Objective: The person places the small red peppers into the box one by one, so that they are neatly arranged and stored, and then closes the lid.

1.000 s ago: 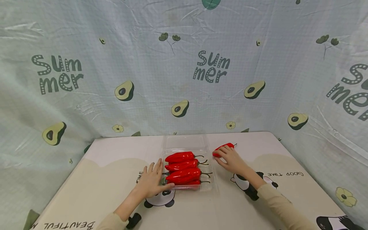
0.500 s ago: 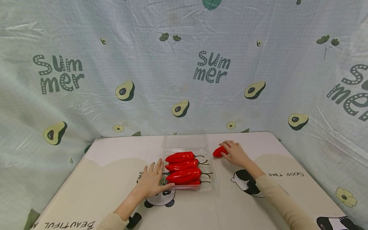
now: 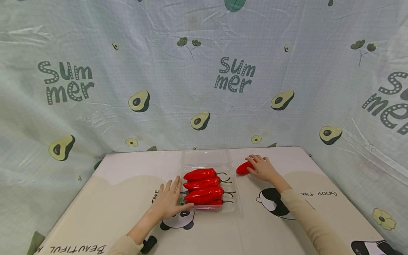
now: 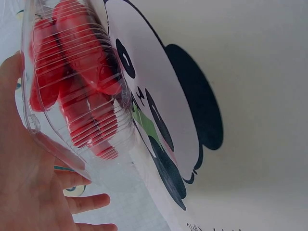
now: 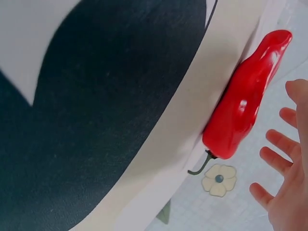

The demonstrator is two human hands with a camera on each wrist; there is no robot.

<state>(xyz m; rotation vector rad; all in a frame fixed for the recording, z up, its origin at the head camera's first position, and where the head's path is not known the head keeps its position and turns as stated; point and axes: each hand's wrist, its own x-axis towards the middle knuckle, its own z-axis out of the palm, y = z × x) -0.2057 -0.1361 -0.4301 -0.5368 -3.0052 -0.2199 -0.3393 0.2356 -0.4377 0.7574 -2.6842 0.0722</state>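
A clear plastic box holds several red peppers, their dark stems toward the right. My left hand rests against the left side of this box, fingers straight and spread, the thumb along its near edge. To the right of the box, a single red pepper lies on the table. My right hand hovers over the stem end of that pepper and partly hides it in the head view. In the right wrist view its fingers are spread, with a gap between them and the pepper.
The box's clear lid lies folded back toward the far edge of the table. A printed cloth curtain hangs behind the table and at both sides. Panda drawings and lettering cover the tabletop.
My right hand has shifted from the left end of the single pepper toward its stem end, and its fingers have spread. The left hand and the box have stayed in place.
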